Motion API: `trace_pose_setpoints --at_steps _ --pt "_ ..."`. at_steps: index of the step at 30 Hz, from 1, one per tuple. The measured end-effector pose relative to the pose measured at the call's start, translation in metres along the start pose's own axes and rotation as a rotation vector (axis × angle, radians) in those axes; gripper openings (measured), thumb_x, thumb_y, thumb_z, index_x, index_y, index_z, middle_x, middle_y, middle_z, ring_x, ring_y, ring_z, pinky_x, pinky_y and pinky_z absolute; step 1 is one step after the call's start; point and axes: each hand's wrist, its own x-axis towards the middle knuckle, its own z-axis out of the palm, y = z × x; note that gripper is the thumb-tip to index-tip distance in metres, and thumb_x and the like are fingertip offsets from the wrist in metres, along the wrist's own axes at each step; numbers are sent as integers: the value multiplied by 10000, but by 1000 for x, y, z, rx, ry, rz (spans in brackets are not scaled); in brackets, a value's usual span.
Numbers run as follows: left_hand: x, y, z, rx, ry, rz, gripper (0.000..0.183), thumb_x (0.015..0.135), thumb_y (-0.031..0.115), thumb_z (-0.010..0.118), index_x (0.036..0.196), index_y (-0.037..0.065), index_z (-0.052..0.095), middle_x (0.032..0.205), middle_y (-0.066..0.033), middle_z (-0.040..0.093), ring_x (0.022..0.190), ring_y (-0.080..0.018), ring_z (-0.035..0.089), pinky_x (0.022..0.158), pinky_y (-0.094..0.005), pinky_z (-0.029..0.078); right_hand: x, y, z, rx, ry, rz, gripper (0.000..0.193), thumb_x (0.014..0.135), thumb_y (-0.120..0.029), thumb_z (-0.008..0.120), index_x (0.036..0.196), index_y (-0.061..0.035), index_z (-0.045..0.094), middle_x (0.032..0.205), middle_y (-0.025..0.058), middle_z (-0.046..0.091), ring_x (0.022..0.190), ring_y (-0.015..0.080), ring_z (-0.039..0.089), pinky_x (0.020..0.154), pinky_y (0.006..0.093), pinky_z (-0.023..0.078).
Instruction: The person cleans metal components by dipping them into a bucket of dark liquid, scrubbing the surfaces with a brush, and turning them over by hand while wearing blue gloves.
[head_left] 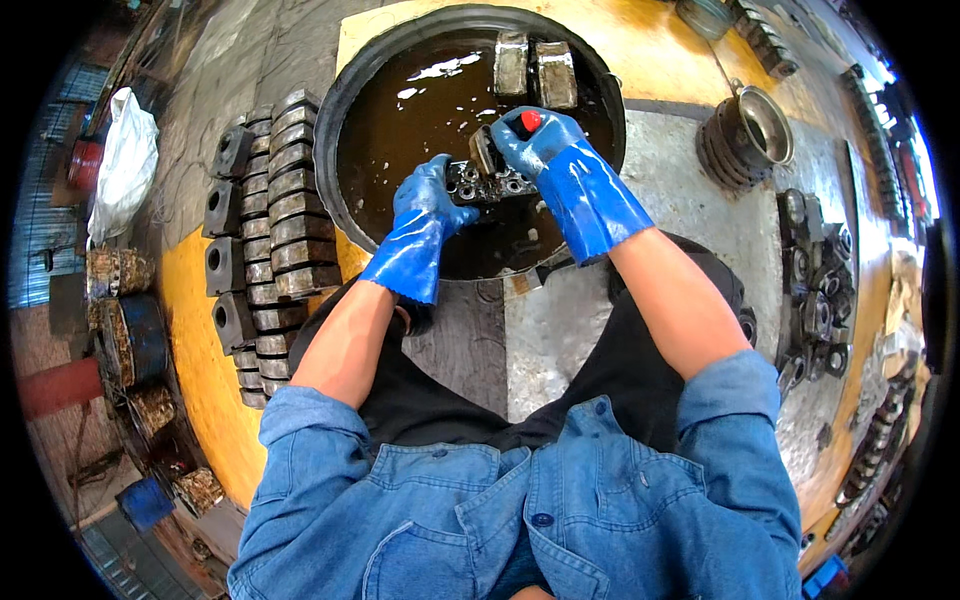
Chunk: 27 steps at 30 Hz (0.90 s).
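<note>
Both of my hands wear wet blue rubber gloves over a round black tub (pixel 330 150) of dark brown liquid. My right hand (pixel 545 145) is closed round a brush (pixel 484 150); a red handle end sticks out of the fist, and the dark, wide head is against a metal part. My left hand (pixel 425 195) grips the left end of that metal part (pixel 495 187), a dark wet block with several round holes. Its lower side is in the liquid. Two block-shaped metal pieces (pixel 511 65) stand at the tub's far right side.
Rows of curved metal blocks (pixel 303 220) and dark holed blocks (pixel 222 210) line the left. At right are a stack of metal rings (pixel 745 135) and a pile of dark metal parts (pixel 815 290). A white sack (pixel 125 165) lies far left.
</note>
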Motion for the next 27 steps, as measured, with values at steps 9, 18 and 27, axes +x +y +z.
trace_pose_setpoints --at_steps 9,18,27 --pt "-10 5 -3 -62 2 -18 844 585 352 1016 1306 86 668 1200 -169 763 1144 -354 726 991 -438 570 -21 -9 -33 -8 -194 72 412 915 -457 692 969 -58 782 871 193 772 824 326 761 792 418 600" --pt "18 -25 9 -146 -11 -40 995 592 267 1011 1461 53 574 1338 -194 712 1274 -352 669 1087 -418 525 30 74 -15 -163 -90 144 415 920 -471 712 1096 -101 771 1126 215 754 1056 444 709 928 489 572" --pt "23 -20 3 -113 1 -164 1014 590 306 1000 1479 78 571 1382 -194 692 1295 -359 657 1096 -439 525 0 9 -39 -115 9 -45 342 927 -498 712 1082 -206 802 1004 170 779 958 381 747 899 434 595"
